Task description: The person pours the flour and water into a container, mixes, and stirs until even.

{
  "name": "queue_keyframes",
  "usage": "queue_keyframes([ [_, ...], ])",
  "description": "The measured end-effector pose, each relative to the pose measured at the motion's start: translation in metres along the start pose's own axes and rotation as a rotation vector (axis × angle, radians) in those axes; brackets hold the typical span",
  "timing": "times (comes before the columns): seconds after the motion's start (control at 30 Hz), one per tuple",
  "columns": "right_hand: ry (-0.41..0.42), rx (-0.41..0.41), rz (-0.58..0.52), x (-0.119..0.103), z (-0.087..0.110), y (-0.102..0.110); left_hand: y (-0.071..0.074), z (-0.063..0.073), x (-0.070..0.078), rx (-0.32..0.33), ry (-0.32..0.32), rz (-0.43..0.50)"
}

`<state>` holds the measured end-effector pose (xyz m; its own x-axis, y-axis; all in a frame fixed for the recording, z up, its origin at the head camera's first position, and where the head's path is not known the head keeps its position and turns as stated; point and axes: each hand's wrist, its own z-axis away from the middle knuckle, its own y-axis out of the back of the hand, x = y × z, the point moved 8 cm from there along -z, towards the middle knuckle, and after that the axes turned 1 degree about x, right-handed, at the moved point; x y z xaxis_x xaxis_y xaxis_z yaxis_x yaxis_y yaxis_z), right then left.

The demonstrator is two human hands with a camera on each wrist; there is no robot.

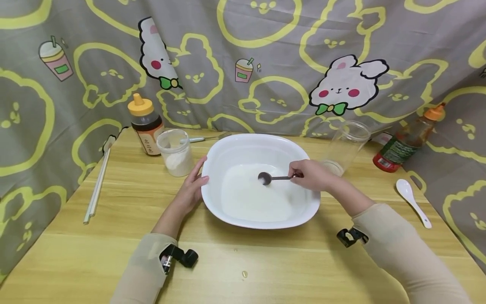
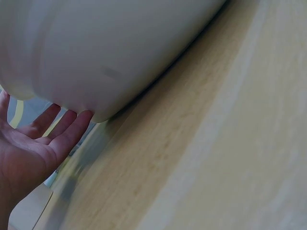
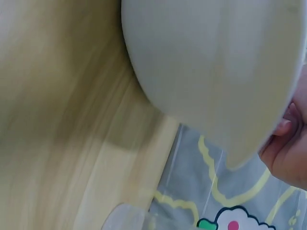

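Note:
A white basin (image 1: 262,141) stands mid-table with whitish liquid (image 1: 243,198) in its bottom. My left hand (image 1: 190,188) holds the basin's left side, thumb at the rim; in the left wrist view its fingertips (image 2: 84,117) touch the outer wall. Over the basin's right part, my right hand (image 1: 309,173) grips the handle of a small dark spoon (image 1: 265,178). Something white lies in the spoon's bowl, which is just above or at the liquid; I cannot tell which. In the right wrist view the basin's wall (image 3: 201,57) hides the spoon and part of that hand.
Left of the basin stand a jar of white powder (image 1: 176,156) and a yellow-capped bottle (image 1: 146,126). Chopsticks (image 1: 98,185) lie farther left. To the right are a transparent jar (image 1: 347,143), a sauce bottle (image 1: 408,141) and a white spoon (image 1: 411,200). A patterned curtain (image 1: 273,55) hangs behind.

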<state>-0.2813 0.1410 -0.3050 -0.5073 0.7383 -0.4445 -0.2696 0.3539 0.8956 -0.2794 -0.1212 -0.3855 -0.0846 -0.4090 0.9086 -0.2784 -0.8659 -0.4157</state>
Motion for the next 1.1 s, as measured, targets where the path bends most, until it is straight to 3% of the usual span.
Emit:
queue_keyframes([
  [0.23,0.026,0.012,-0.101,-0.007,0.005,0.001,-0.001,-0.001,-0.001,-0.002,0.004,-0.035],
  [0.6,0.077,0.131,0.102,-0.016,0.025,0.026,0.000,-0.001,-0.002,0.020,0.013,-0.028],
  [0.83,0.094,0.203,0.040,-0.017,0.034,0.045,0.000,-0.001,-0.003,0.023,0.013,-0.009],
  [1.1,0.178,0.332,0.053,-0.026,0.054,0.073,-0.001,-0.001,-0.001,0.010,0.000,-0.022],
])
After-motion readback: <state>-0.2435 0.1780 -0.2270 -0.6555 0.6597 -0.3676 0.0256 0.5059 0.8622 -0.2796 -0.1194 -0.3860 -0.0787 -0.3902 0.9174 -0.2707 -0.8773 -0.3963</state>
